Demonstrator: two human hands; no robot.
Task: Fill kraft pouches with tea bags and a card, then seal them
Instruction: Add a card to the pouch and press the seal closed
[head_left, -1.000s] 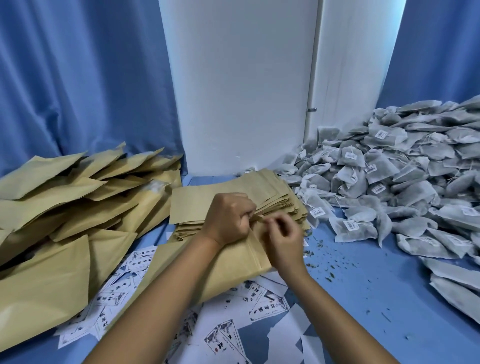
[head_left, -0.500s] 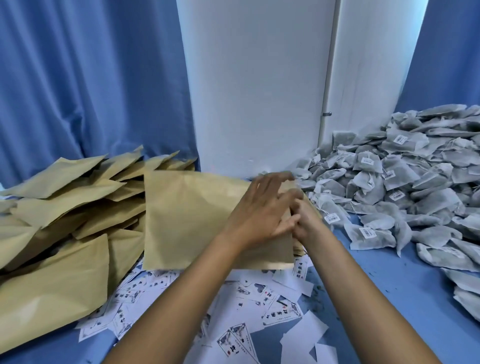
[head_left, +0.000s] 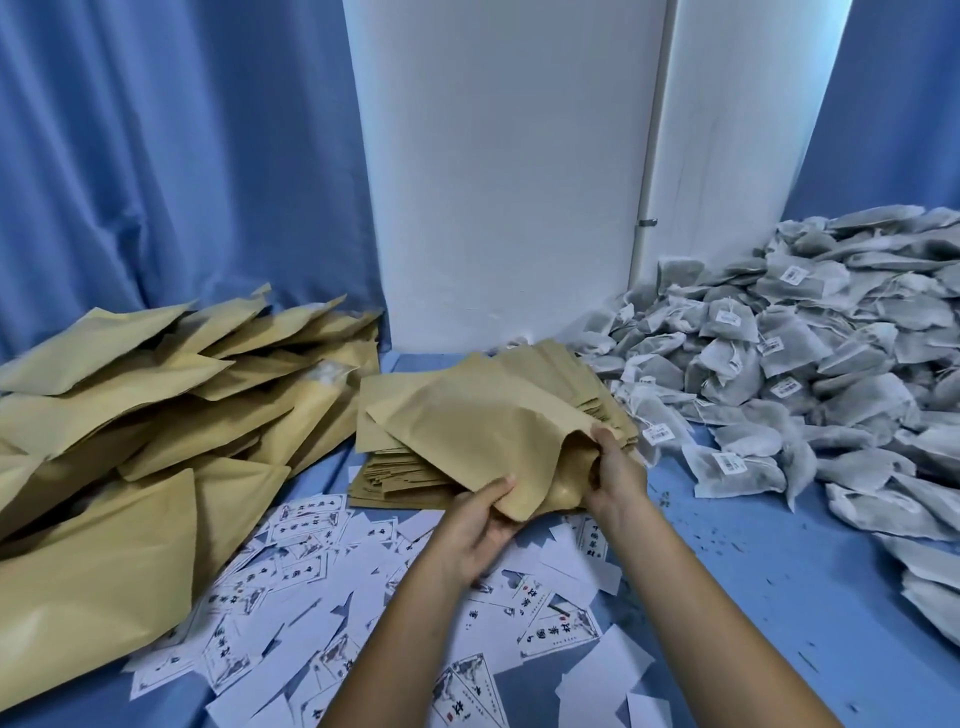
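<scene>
A single kraft pouch (head_left: 467, 415) is held above the blue table, its mouth spread open toward me. My left hand (head_left: 475, 525) grips the near edge of the mouth from below, thumb on top. My right hand (head_left: 613, 470) grips the mouth's right edge. Beneath the pouch lies a stack of flat empty kraft pouches (head_left: 400, 475). A big heap of grey tea bags (head_left: 810, 353) with small white tags fills the right side. Printed white cards (head_left: 311, 561) lie scattered in front of me.
Several puffed kraft pouches (head_left: 130, 415) are heaped at the left. A white wall panel (head_left: 509, 171) stands behind, with blue curtains (head_left: 171, 145) on both sides. Loose tea crumbs dot the blue tabletop (head_left: 753, 561) between my right arm and the tea bags.
The pouch was lifted off the stack and turned. Both hands shifted from pressing on its face to gripping its mouth, which now gapes open.
</scene>
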